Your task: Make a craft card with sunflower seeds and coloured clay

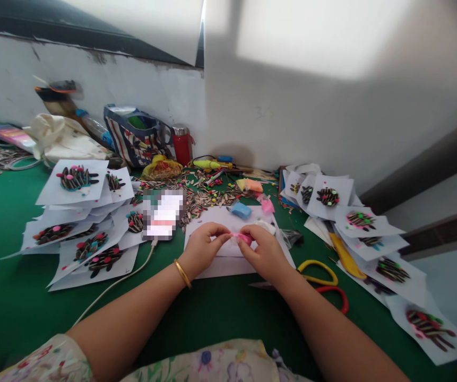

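Note:
My left hand (204,248) and my right hand (264,253) meet over white paper (222,268). Thumb and forefinger of each are pinched on a small packet of pink modelling clay (246,239), mostly covered by the fingers. Just beyond them on the sheet lie a blue clay packet (241,210) and another pink packet (267,205). An orange clay packet (252,185) rests a little farther back. Under my right forearm are scissors (324,273) with one yellow and one red handle loop; part of them is hidden by the arm.
Paper sheets with seed-and-clay hedgehog shapes are stacked at left (75,183) and right (361,220). Loose sunflower seeds (200,199) spread behind the paper. A blurred-out phone (164,215) trails a white cable (120,278). A yellow-handled cutter (345,252), striped bag (132,138) and red flask (182,144) stand about.

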